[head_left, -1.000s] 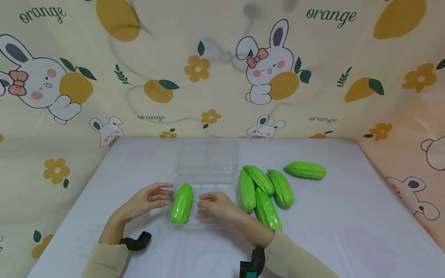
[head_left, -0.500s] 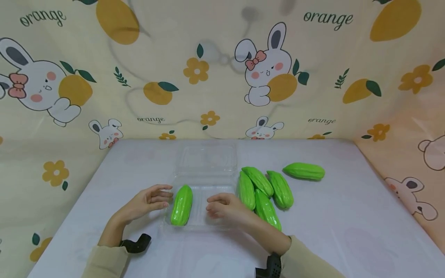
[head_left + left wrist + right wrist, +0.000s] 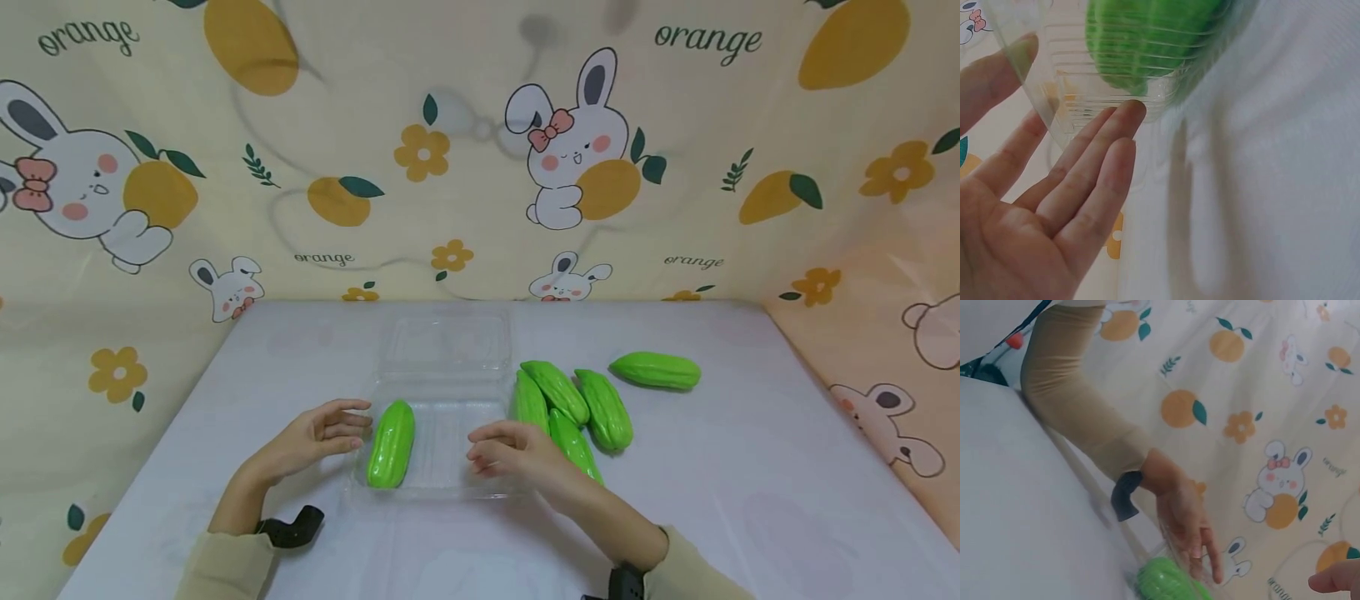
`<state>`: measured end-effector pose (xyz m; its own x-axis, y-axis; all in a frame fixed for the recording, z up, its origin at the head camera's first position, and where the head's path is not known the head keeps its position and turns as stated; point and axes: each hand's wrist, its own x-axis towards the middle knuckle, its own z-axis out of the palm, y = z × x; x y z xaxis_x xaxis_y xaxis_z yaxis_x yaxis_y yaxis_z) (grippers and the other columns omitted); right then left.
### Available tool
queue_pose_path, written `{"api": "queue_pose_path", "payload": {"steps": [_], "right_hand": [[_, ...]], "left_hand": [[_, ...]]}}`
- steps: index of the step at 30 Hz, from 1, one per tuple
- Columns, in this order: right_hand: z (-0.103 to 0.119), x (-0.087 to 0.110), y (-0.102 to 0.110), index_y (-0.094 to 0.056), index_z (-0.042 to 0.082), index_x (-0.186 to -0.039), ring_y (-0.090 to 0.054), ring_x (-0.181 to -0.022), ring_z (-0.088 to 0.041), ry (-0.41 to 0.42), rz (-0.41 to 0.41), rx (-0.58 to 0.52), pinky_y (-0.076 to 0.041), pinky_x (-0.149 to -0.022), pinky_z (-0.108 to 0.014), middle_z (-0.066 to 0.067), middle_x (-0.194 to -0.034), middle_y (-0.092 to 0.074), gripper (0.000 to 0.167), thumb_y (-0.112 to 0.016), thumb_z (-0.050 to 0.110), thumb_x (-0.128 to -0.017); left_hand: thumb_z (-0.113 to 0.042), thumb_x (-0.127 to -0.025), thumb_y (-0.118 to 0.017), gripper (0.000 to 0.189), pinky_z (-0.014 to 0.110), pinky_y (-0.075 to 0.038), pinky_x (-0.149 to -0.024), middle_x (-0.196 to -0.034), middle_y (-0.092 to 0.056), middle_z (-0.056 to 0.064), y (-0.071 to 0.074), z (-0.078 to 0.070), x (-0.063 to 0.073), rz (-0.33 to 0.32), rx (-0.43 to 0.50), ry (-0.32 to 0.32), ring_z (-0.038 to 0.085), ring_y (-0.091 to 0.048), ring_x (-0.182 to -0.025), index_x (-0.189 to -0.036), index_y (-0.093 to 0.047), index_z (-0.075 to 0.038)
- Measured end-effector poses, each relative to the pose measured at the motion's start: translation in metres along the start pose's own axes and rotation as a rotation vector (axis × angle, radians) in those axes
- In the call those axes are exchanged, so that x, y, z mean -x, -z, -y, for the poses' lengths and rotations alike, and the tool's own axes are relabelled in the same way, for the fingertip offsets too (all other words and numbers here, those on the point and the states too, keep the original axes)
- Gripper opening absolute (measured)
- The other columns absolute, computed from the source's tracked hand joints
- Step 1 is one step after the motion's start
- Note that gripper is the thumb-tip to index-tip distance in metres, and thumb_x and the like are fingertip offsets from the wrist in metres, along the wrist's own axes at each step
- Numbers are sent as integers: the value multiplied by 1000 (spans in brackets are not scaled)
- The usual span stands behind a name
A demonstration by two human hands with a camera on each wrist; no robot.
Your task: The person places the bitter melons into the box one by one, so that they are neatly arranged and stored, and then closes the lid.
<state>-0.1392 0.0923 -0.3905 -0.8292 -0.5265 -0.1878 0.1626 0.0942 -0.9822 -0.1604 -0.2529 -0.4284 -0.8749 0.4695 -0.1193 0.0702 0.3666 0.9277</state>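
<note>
A ridged green gourd (image 3: 391,446) lies lengthwise in the left part of a clear plastic box (image 3: 446,454), whose lid is folded back. My left hand (image 3: 318,433) is at the box's left side with loosely bent fingers. Seen in the left wrist view, fingertips of the left hand (image 3: 1066,200) meet the clear wall, with the gourd (image 3: 1147,40) behind it. Over the box's right side hovers my right hand (image 3: 521,454), relaxed and holding nothing. Only a fingertip (image 3: 1335,581) of it shows in the right wrist view.
Right of the box several more green gourds (image 3: 606,410) lie bunched, one partly behind my right forearm. Another gourd (image 3: 656,370) lies apart, farther back to the right. The box lid (image 3: 450,342) lies toward the back. A printed cloth wall (image 3: 465,200) bounds the white table.
My right hand has drawn away to the right from the gourd in the box. The left hand and the gourds stay in place.
</note>
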Motion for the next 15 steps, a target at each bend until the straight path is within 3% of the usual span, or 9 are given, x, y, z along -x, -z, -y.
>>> {"api": "queue_pose_path", "payload": {"steps": [5, 10, 15], "right_hand": [[3, 6, 7, -54, -13, -121, -68, -87, -9, 16, -8, 25, -58, -86, -31, -9, -101, -71, 41, -59, 18, -94], [6, 10, 18, -55, -11, -122, -67, -88, -8, 19, -28, 43, -57, -87, -29, 1, -97, -70, 41, -58, 19, -94], [10, 14, 32, -52, -13, -123, -68, -88, -7, 35, -34, 60, -57, -86, -25, 6, -96, -69, 42, -57, 19, -95]], "left_hand": [[-19, -94, -63, 61, 20, -53, -91, -137, -49, 35, 1, 1, 0, -1, 5, -3, 44, -55, -123, -142, -34, 6], [-19, -94, -63, 62, 18, -53, -91, -137, -48, 35, 0, 2, 0, 1, 10, 1, 39, -57, -122, -143, -34, 6], [-19, -94, -63, 61, 21, -54, -91, -137, -49, 35, 0, 2, 0, 0, 2, 4, 42, -56, -123, -142, -34, 5]]}}
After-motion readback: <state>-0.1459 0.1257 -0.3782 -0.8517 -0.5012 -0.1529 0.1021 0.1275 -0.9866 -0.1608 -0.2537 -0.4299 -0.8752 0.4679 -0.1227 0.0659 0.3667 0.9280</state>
